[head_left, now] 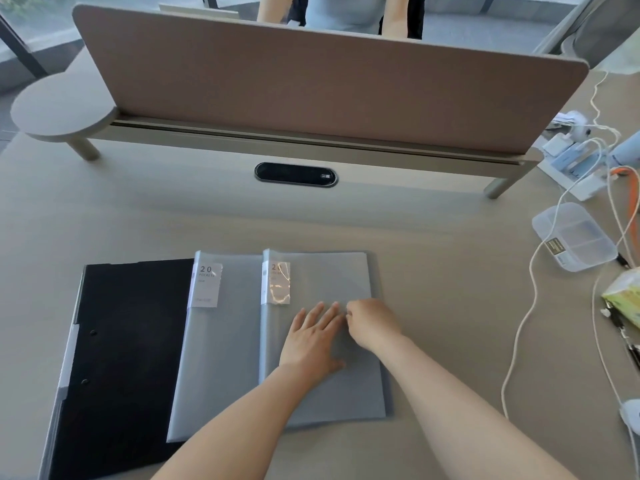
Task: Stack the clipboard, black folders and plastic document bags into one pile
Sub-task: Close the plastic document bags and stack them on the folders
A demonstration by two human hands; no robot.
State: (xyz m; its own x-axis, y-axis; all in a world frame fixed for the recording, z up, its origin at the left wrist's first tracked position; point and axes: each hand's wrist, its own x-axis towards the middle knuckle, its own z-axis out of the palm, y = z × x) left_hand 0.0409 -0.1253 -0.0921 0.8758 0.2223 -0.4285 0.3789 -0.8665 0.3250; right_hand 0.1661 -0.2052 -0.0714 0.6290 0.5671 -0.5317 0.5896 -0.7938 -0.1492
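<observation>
1. head view looks down on a beige tabletop (450,271) with three flat items side by side in front of the person.
2. a black folder (124,358) lies on the left, its long edge running away from the camera, with a pale translucent strip along its left side.
3. a grey plastic document bag (221,358) sits in the middle, overlapping the black folder's right edge; a white "20 pockets" label is near its top left corner.
4. a second grey document bag (322,278) lies to the right, overlapping the middle one (its label glares with reflected light).
5. the left hand (311,341) rests flat on this right-hand bag, fingers spread and relaxed, gripping nothing.
6. the right hand (372,323) is beside it on the same bag, fingers curled inward near the left fingertips; i cannot tell whether it pinches the cover or merely touches it.
7. a brown divider panel (311,88) stands across the far side, with a dark oval cable port (295,174) in front of it.
8. at right, a clear compartment box (575,240), white cables (526,323) and a power strip (571,168) lie well apart from the bags.
9. another person's torso shows behind the panel.
</observation>
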